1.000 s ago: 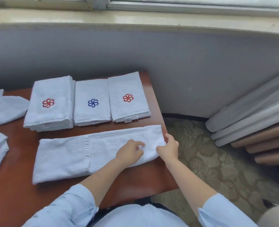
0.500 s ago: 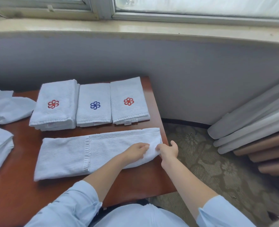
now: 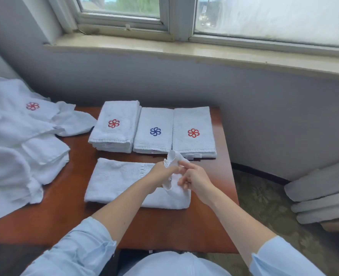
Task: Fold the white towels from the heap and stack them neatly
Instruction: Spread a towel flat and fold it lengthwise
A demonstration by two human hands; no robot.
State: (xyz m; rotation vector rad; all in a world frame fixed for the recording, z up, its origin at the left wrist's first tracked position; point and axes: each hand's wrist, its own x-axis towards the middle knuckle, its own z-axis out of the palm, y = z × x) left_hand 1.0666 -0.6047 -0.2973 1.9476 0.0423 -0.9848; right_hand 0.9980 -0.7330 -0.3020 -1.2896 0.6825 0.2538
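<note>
A white towel (image 3: 120, 180) is laid lengthwise across the near part of the wooden table (image 3: 69, 220), folded into a long strip, with its right end lifted off the surface and bunched between the two hands. That raised end is gripped by the left hand (image 3: 159, 174), whose fingers are curled round the frilled edge — the cloth is seen standing up above the knuckles. The right hand (image 3: 195, 181) is held just beside it, against the hanging fold. Its index finger is stretched out toward the left hand while the other fingers are curled, and whether any cloth is pinched by them cannot be told (the fold hides the fingertips). Beyond the towel, along the far side of the table, three folded piles are set side by side and touching: a left stack (image 3: 114, 134) of several towels marked with a red pinwheel emblem, a middle stack (image 3: 154, 142) marked in blue, and a right stack (image 3: 193, 144) marked in red, with a small label showing at its near edge. The heap (image 3: 15, 148) of unfolded white towels is spread over the table's left side, well apart from both hands, with one red emblem showing near its top. Light blue sleeves (image 3: 79, 253) are worn on both arms. A grey wall, a pale sill (image 3: 204, 50) and a window are seen behind the table — patterned carpet and grey rolled pads (image 3: 322, 188) lie at the right.
</note>
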